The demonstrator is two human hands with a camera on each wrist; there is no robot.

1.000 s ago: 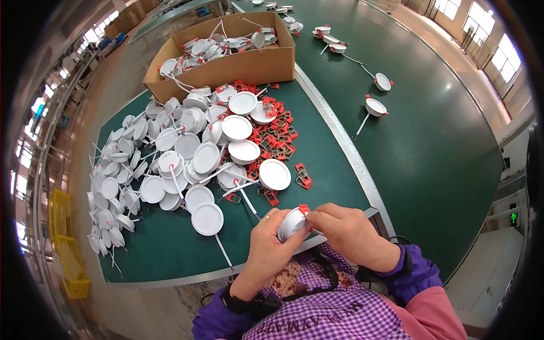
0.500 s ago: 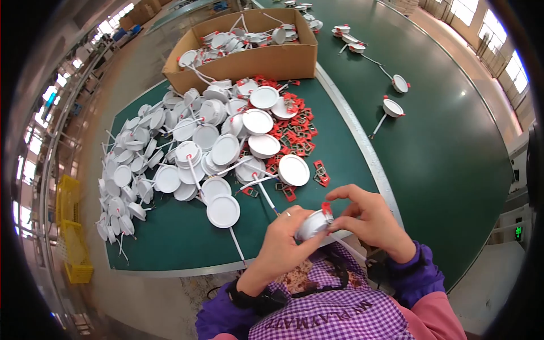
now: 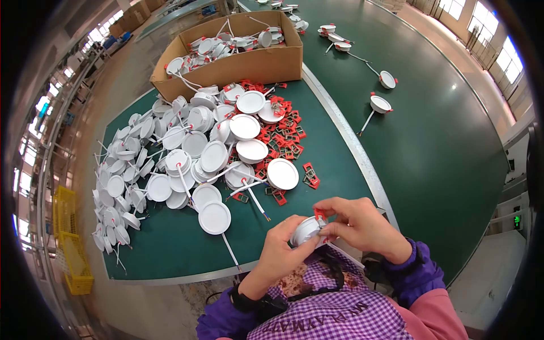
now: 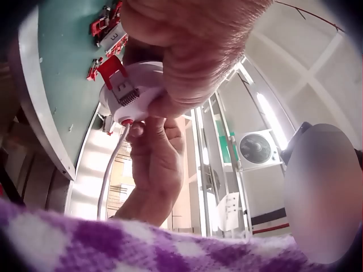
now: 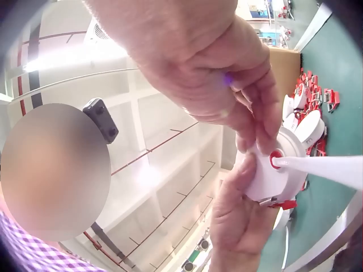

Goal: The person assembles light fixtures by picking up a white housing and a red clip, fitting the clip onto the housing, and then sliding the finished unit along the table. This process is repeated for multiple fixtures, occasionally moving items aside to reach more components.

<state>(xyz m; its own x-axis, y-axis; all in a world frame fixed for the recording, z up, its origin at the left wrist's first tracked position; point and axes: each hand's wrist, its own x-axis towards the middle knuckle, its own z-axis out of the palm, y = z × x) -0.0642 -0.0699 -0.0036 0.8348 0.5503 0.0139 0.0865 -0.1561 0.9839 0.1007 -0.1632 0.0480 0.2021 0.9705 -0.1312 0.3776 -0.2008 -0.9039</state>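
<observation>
In the head view the left hand (image 3: pixel 284 247) grips a round white lamp (image 3: pixel 306 231) over the table's near edge. The right hand (image 3: pixel 362 225) pinches a red clip (image 3: pixel 320 215) at the lamp's right side. A red spring clip (image 4: pixel 118 82) sits on the lamp (image 4: pixel 148 76) in the left wrist view, and a white cable (image 4: pixel 109 167) leaves its back. In the right wrist view, fingertips of the right hand (image 5: pixel 210 73) touch the lamp (image 5: pixel 292 153) beside the red cable entry (image 5: pixel 275 159), with the left hand (image 5: pixel 241 226) around it; the fingers hide the clip there.
White lamps (image 3: pixel 194 144) lie piled on the green table, beside loose red clips (image 3: pixel 288 135). A cardboard box (image 3: pixel 249 67) of lamps stands behind. Past a metal rail (image 3: pixel 345 127), lamps with cables (image 3: pixel 380 104) rest on a green surface. Yellow crates (image 3: pixel 67 226) stand at left.
The right hand's fingers were close on the lamp's red clip, then spread apart beside it, and now are close around the clip again. The left hand has kept hold of the lamp.
</observation>
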